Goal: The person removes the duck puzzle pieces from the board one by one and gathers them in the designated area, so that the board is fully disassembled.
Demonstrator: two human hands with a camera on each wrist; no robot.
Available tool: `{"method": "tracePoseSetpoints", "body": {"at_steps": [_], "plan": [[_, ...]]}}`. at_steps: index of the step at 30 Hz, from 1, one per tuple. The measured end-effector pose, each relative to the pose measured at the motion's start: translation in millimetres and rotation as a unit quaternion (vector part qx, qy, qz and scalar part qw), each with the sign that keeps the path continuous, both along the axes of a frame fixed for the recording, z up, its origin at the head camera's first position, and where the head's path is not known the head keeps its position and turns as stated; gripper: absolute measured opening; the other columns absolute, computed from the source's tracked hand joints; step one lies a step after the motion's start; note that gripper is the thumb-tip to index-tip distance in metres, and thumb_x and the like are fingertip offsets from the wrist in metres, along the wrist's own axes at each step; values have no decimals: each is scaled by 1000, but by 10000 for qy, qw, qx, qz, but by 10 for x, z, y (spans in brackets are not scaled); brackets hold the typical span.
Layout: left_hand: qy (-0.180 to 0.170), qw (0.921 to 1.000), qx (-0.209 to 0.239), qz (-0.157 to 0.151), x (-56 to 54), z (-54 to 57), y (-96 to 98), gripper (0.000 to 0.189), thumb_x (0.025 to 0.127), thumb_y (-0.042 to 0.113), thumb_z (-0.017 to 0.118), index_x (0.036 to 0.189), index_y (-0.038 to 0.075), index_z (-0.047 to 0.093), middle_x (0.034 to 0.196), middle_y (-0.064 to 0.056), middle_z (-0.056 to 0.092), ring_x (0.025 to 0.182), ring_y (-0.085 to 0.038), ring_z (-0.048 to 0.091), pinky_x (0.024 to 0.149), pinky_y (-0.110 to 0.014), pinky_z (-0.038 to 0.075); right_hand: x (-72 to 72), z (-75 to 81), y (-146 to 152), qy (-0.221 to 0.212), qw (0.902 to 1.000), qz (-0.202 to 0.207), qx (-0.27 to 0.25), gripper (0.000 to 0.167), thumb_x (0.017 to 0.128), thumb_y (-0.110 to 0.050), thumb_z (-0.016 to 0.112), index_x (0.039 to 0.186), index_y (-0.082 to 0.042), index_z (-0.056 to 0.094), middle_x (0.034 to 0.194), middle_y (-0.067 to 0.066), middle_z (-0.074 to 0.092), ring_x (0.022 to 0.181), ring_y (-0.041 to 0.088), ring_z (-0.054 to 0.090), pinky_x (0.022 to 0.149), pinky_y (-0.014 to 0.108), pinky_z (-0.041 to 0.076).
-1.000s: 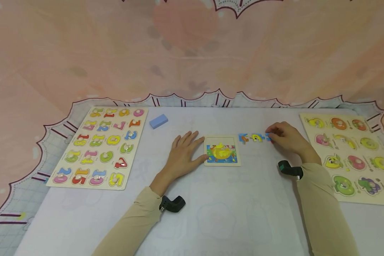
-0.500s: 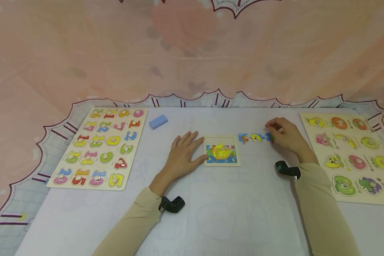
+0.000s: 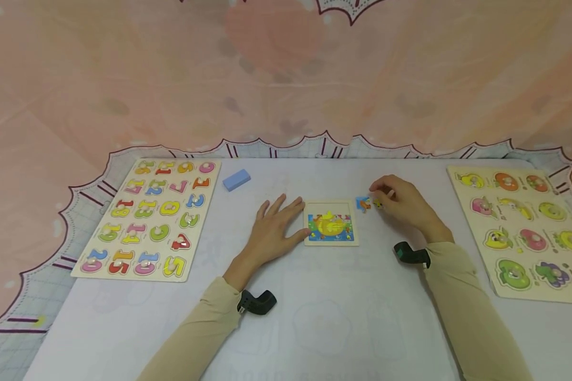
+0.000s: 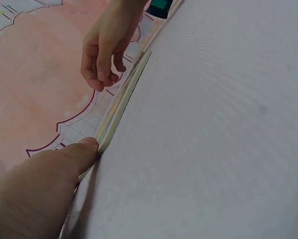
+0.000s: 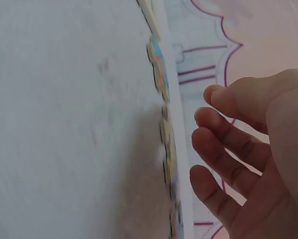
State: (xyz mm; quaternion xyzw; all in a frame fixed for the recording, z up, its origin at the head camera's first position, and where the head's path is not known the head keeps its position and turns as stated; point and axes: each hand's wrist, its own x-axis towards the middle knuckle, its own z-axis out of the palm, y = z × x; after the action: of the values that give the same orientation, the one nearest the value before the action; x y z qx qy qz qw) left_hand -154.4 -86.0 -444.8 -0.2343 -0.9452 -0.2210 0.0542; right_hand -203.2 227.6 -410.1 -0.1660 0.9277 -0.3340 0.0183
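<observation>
Fingers of our right hand (image 3: 404,206) hung loosely bent, a little apart from the thumb, with nothing in their hold, near a row of loose pieces (image 3: 363,204). Our left hand (image 3: 273,233) lay spread, its thumb touching the puzzle tray (image 3: 329,207). We judged the duck picture partly done: its lower part was filled, the top band bare, those pieces left outside. Beyond, our white desk (image 3: 343,338) carried a number board (image 3: 159,246), blue block (image 3: 237,180) and fruit board (image 3: 510,225), before peach patterned cloth (image 3: 276,79).
</observation>
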Motion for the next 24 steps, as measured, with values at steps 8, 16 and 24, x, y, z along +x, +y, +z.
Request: {"method": "tracePoseSetpoints", "body": {"at_steps": [8,16,24], "plan": [[11,9998,159,-74,-2,-6,-6,60,89,48,58,141,21,46,148,5,42,144,-30,25,116,-55,11,51,19,-266,106,9984,555,76,16,94,-8,54,107,-4,61,100,8,62,87,20,54,78,33,46],[10,9998,24,-174,5,14,-12,62,87,50,59,140,22,47,148,7,42,144,-28,25,115,-58,11,131,21,-524,39,9928,1178,194,17,93,-11,58,108,-7,64,99,4,62,87,17,53,78,32,47],[-16,9998,-81,-206,-2,18,-13,66,85,53,60,141,21,45,149,7,41,145,-28,24,115,-59,10,201,22,-731,-179,9884,1459,383,26,94,-15,57,118,-9,63,99,1,57,85,14,52,74,27,48]]}}
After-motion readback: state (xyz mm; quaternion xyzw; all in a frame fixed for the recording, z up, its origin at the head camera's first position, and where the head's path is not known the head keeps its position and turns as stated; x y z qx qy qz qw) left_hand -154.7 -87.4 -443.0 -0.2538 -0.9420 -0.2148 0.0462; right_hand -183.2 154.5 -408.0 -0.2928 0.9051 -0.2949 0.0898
